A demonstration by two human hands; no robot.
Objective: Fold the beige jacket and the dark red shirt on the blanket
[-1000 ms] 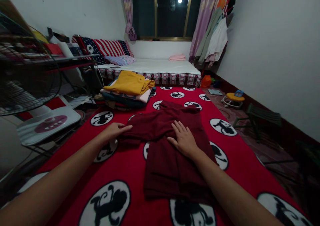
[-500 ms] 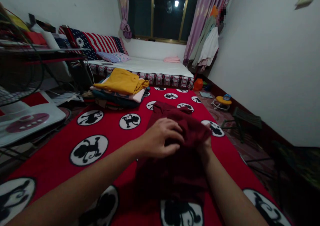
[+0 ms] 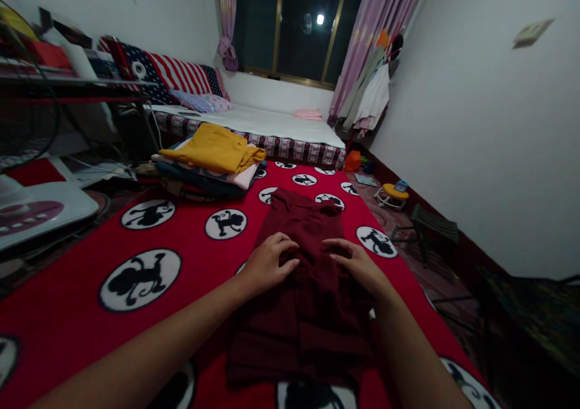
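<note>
My left grip (image 3: 267,265) is open, with the thumb standing apart from the curled fingers, and it rests at the left side of the dark red garment (image 3: 312,330). My right grip (image 3: 365,270) is also open, its fingers bent over the right side of the same cloth. The garment lies between my arms on the red blanket (image 3: 199,270), somewhat wrinkled. Farther away, to the left, is a pile (image 3: 244,176) of folded clothes, with a yellow piece (image 3: 211,148) on top.
</note>
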